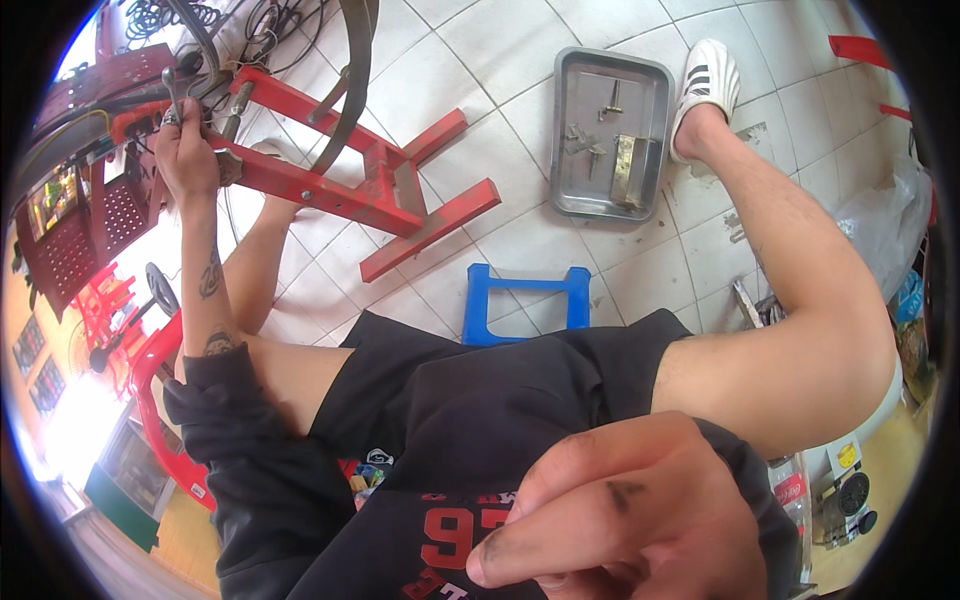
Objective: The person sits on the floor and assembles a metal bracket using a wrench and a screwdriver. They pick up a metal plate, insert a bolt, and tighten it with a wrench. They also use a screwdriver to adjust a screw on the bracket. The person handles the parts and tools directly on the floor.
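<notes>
Head view: a metal wrench (176, 88) stands gripped in the closed left hand (185, 150) at the upper left, against the red steel stand (340, 175) on the white tiled floor (500, 60). Right hand (620, 520) looms close to the lens at the bottom, fingers curled, apparently holding nothing. Farther off, a grey metal tray (570, 130) holds small parts, with a blue stool (525, 300) nearer the knees

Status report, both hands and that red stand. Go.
Left hand shut on a wrench at the red stand. Right hand close to camera, holding nothing visible. Nothing blocking.
</notes>
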Available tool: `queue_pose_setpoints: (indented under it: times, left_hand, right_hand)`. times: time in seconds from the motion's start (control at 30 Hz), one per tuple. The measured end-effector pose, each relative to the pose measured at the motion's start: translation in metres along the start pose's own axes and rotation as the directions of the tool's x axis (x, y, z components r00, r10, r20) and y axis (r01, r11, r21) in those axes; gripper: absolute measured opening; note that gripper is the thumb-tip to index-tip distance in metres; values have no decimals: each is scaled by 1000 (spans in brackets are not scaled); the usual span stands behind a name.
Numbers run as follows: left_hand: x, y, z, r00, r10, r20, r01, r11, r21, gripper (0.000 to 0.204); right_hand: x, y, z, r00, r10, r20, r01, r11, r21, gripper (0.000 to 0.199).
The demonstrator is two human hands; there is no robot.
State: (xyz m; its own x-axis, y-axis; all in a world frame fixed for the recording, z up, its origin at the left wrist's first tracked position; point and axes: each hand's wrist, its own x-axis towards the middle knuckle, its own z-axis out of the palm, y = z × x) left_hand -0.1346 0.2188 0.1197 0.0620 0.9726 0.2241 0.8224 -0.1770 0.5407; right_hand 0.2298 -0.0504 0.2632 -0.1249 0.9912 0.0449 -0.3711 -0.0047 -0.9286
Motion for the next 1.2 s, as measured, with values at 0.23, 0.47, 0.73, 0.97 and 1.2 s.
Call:
queue_pose_setpoints:
  times: [0.23, 0.47, 0.73, 0.97, 1.2]
  left_hand:
    - [-9, 16, 8, 1000, 8, -8, -8, 998, -63, 40]
    - [-17, 16, 8, 1000, 11, -20, -13, 993, -119, 42]
    - [-11, 9, 4, 998, 41, -57, -45, 997, -65, 40]
    - [-10, 6, 6, 998, 50, -41, -52, 996, -73, 39]
    - [-61, 31, -15, 995, -77, 66, 84, 989, -121, 37]
  right_hand:
    - [-4, 0, 5, 999, -18, -38, 18, 1000, 1, 24]
    - [-6, -1, 18, 998, -43, -50, 40, 997, -69, 23]
    - [-5, 0, 18, 998, -65, -6, 64, 991, -120, 23]
    - [5, 12, 23, 997, -77, 27, 81, 975, -206, 26]
    - [67, 84, 14, 957, -115, -266, -104, 722, -684, 37]
